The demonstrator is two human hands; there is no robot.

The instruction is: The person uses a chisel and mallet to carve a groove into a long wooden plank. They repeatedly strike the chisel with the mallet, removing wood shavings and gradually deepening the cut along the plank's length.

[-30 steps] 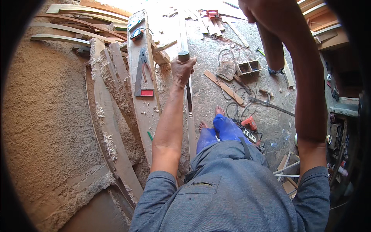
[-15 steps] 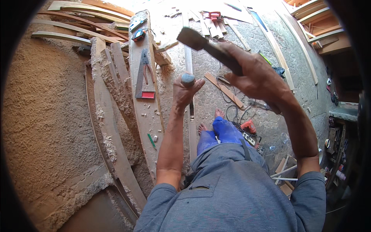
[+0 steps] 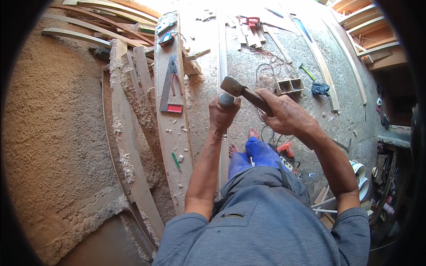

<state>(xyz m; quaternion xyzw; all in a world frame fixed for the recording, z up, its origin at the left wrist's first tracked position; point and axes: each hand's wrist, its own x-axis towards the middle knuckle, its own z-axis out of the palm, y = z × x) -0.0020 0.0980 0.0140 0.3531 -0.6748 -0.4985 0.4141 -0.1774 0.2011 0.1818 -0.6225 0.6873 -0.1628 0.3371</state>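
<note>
Wrapped around an upright chisel, my left hand (image 3: 219, 117) is closed over a long narrow wooden beam (image 3: 222, 62). Only the round grey butt of the chisel (image 3: 226, 100) shows from above; its blade is hidden below the fist. My right hand (image 3: 289, 114) grips the wooden handle of a hammer (image 3: 257, 100). The hammer's head is just above and beside the chisel's butt, close to it; whether they touch I cannot tell. My bare feet (image 3: 253, 133) are on the floor beside the beam.
Left of the beam, a wide plank (image 3: 171, 133) bears a red-handled try square (image 3: 174, 108), pliers (image 3: 173, 75), a tape measure (image 3: 167, 40) and a green pencil (image 3: 176, 162). An orange power tool (image 3: 286, 150) and cables lie by my legs. A wooden box (image 3: 289, 85) stands ahead right.
My right hand has brought the hammer down and its head nearer to the chisel's butt. My left hand still holds the chisel. The view has shifted slightly, uncovering the wooden box.
</note>
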